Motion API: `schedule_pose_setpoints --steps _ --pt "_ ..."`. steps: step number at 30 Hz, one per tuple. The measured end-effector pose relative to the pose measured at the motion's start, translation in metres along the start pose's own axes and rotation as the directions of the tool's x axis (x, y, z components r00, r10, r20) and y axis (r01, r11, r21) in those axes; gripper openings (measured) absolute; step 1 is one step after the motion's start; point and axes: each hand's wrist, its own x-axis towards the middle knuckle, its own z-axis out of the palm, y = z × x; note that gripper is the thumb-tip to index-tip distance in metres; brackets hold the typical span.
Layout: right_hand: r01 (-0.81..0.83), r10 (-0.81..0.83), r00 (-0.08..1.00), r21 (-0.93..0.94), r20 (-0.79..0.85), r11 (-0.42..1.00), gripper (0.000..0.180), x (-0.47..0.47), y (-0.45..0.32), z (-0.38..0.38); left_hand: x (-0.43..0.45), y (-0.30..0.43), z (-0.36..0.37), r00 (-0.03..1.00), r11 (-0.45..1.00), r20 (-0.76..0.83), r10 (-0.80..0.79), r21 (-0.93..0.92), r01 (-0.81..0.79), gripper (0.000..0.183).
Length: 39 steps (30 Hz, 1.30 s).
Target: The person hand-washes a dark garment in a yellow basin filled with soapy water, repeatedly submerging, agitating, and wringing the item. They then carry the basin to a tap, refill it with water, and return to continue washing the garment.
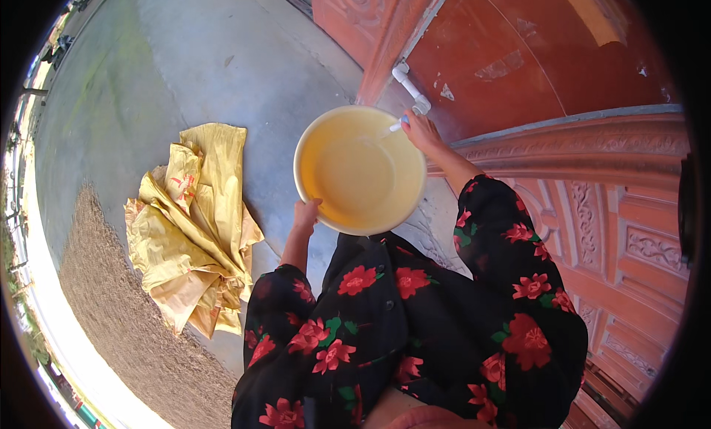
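Note:
A large yellow plastic basin (358,173) is held in front of me, and water appears to be in it. My left hand (307,213) grips its near left rim, the thumb over the edge. At the basin's upper right, my right hand (420,130) has its fingers on the blue handle of a white tap (397,125), whose spout points over the basin. A white plastic pipe (410,86) runs to the tap from the foot of the wall. Whether water is flowing is hard to tell.
Yellow woven sacks (191,223) lie crumpled on the concrete floor (233,85) to the left. Beyond them spreads a layer of brown grain-like material (111,296). A red panel (500,68) and carved reddish woodwork or moulding (600,229) stand close on the right.

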Motion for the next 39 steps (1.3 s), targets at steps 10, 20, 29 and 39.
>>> schedule_pose_setpoints --steps 10,20,29,39 --pt "0.315 -0.316 0.948 -0.034 -0.030 0.948 0.035 0.001 0.028 0.004 -0.019 -0.008 0.013 0.997 0.996 -0.052 0.054 -0.075 -0.058 0.033" --pt "0.380 -0.377 0.924 -0.032 0.070 0.925 0.031 0.008 0.031 -0.012 -0.027 -0.013 0.025 0.988 0.984 -0.137 0.072 -0.155 -0.093 0.028" --pt "0.354 -0.354 0.933 0.018 0.071 0.935 0.035 0.005 0.027 -0.019 -0.030 -0.018 0.034 0.986 0.980 -0.164 0.027 -0.188 -0.058 0.030" --pt "0.309 -0.310 0.945 0.024 0.106 0.951 0.037 0.006 0.027 -0.018 -0.035 -0.015 0.039 0.985 0.994 -0.170 0.001 -0.111 -0.020 0.036"
